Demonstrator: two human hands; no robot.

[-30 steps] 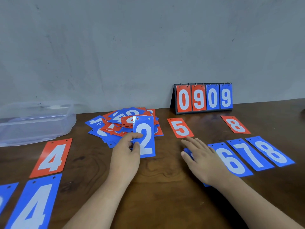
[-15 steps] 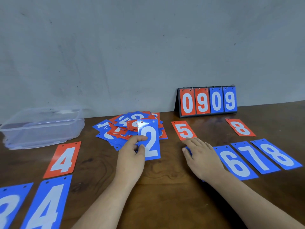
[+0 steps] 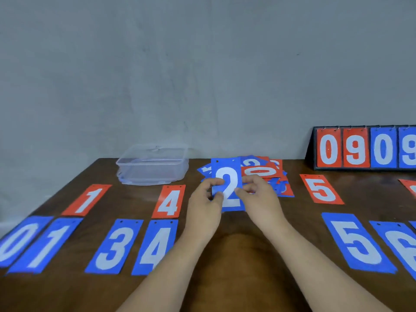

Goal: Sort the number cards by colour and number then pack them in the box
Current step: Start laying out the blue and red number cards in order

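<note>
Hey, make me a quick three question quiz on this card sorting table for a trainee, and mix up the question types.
1. True or false: the left hand and right hand both hold the blue 2 card.
2. Where does the held card belong in the blue row? A) between blue 1 and blue 3; B) between blue 5 and blue 6; C) left of blue 0.
3. Which red card lies just behind the blue 4?
Key: 1 true; 2 A; 3 the red 4.
</note>
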